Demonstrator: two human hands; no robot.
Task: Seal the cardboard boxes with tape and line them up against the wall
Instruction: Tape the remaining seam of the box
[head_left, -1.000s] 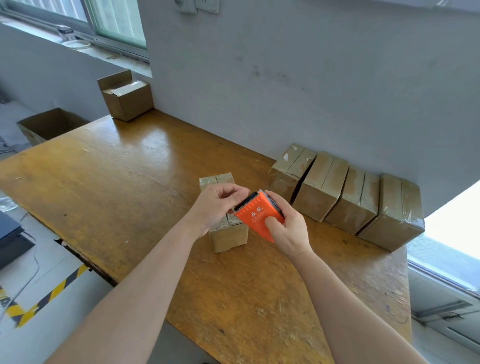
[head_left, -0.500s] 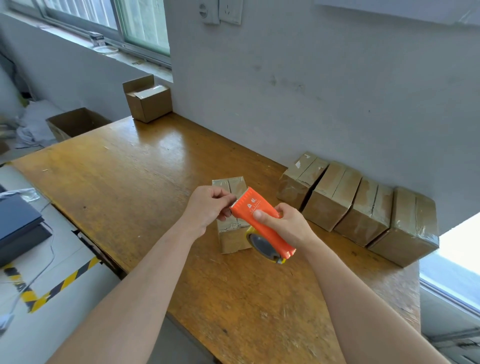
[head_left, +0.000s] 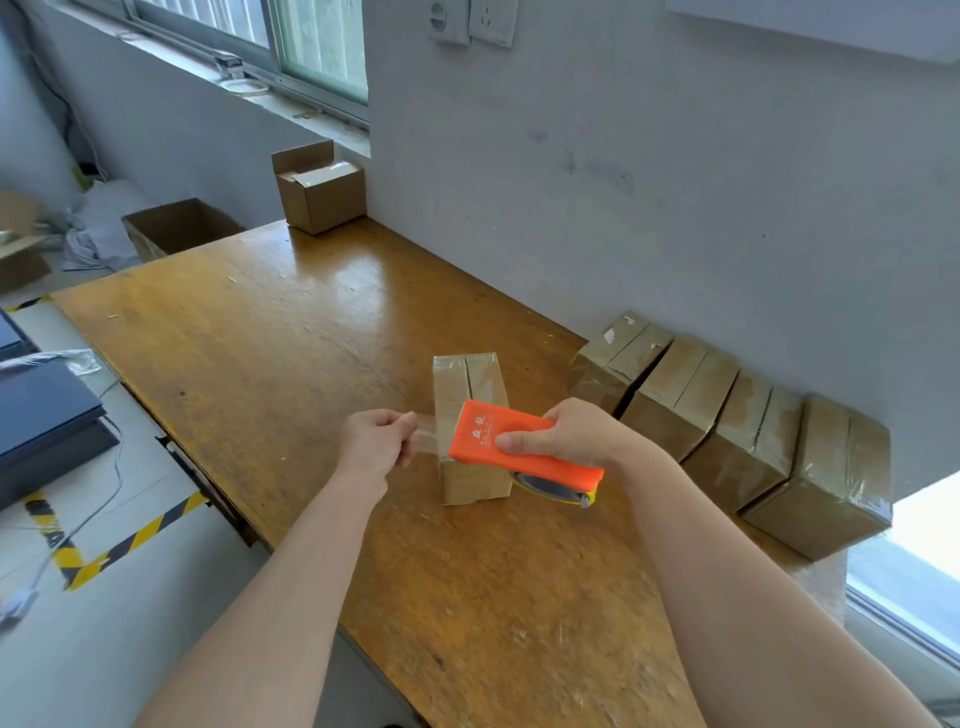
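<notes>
Head view: an orange tape dispenser (head_left: 511, 441) is being gripped in the right hand (head_left: 569, 441), fingers curled over its top, in front of the near end of a small cardboard box (head_left: 467, 382) on the wooden table (head_left: 260, 338). A strip of clear tape (head_left: 427, 442) is being pinched in the left hand (head_left: 382, 441) and held taut leftward from the dispenser, just beside the box's left face. Four taped boxes (head_left: 727, 426) are being seen lined up against the wall (head_left: 623, 182), right of the grip.

On the table (head_left: 291, 364), mid-way: 1 box (head_left: 470, 387). Right of it, against the wall (head_left: 623, 208): row of 4 boxes (head_left: 748, 415). Far end, by the wall: 1 open box (head_left: 322, 195).
</notes>
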